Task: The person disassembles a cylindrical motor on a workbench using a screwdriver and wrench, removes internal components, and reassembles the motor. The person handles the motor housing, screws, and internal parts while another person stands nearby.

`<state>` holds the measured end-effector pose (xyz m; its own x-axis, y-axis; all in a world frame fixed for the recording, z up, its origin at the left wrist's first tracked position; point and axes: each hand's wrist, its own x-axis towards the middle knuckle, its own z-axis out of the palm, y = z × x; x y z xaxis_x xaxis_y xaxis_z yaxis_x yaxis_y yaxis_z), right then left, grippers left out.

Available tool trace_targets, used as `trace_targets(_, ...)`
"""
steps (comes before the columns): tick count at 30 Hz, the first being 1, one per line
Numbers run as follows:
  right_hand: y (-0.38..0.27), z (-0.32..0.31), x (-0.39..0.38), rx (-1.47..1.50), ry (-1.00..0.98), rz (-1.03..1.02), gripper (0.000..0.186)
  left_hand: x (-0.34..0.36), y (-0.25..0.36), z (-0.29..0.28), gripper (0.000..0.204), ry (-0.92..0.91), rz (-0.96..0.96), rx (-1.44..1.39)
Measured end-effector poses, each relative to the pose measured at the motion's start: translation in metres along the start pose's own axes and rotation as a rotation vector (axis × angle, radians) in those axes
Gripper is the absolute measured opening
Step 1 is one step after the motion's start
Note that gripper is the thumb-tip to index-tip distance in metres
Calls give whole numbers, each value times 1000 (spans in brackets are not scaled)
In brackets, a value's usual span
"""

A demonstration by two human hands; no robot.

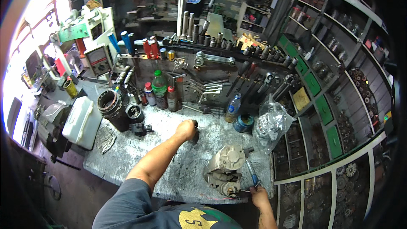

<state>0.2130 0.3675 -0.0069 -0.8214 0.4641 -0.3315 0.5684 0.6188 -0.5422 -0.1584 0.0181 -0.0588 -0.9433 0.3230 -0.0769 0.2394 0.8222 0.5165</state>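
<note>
My left hand [185,130] is closed over the middle of the bench, around something small and dark that I cannot make out. By the bench's front edge, my right hand [259,197] is closed at the metal lower end of a blue-handled tool [252,171], which looks like a ratchet. This tool stands slanted against the right side of a grey metal starter motor [231,157]. A thin metal piece reaches from my right fingers toward the motor's lower end.
On the worn metal bench [178,174] stand a dark cylindrical housing [111,108], a green-capped bottle [159,89], a water bottle [232,108], a blue tin [243,123] and a plastic bag [273,123]. A white box [80,123] sits left. Shelves with green drawers [324,110] line the right.
</note>
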Motion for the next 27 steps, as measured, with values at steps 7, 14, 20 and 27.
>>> trace_targets(7, -132, -106, -33, -68, 321, -508, 19, 5, -6, 17, 43, 186, -84, -385)
trace_targets(14, -270, -163, -60, -206, 240, -1137, 22, -150, 79, -73, 38, 375, 386, -757)
trace_targets(20, -314, -149, -51, -591, -48, -1393, 33, -216, 152, -97, 58, 300, 595, -631)
trace_targets(27, -328, -131, -48, -673, -73, -1348, 28, -226, 173, -89, 37, 463, 402, -721)
